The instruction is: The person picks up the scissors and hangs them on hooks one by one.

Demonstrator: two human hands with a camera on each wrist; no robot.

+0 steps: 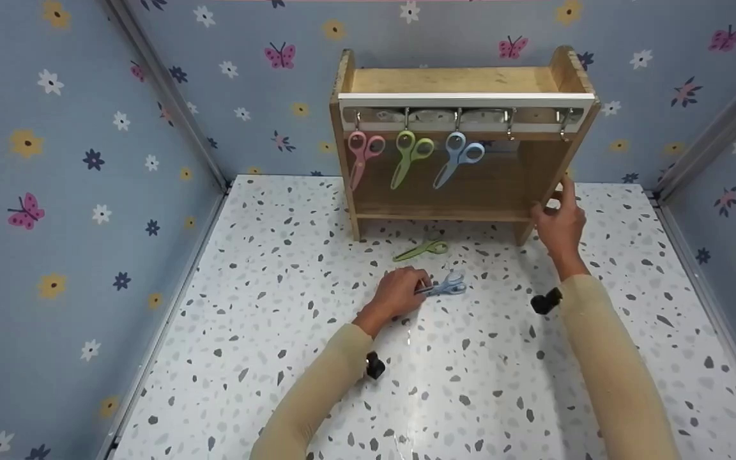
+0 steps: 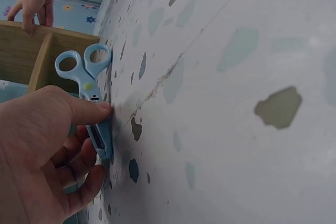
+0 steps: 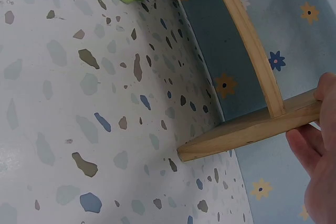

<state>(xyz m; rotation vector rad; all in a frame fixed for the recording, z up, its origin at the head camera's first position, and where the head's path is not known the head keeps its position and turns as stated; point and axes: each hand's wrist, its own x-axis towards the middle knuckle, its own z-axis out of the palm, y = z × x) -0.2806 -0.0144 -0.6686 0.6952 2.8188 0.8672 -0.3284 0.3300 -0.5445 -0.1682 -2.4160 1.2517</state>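
My left hand (image 1: 400,292) pinches light blue scissors (image 2: 88,85) by their blade end, thumb on top and fingers beneath, handles pointing away from the palm. They are low over the speckled table. At the right side of a wooden rack (image 1: 441,216), my right hand (image 1: 561,223) grips the lower part of the side panel (image 3: 247,132), thumb on one side and fingers on the other. Just beyond the left hand, green scissors (image 1: 422,250) lie on the table in front of the rack.
From the rack's hooks hang pink scissors (image 1: 358,160), green hanging scissors (image 1: 404,169) and blue hanging scissors (image 1: 450,167). Two hooks at the right, including the end hook (image 1: 563,128), carry nothing. Flower-patterned walls (image 1: 87,191) enclose the table at the back and sides.
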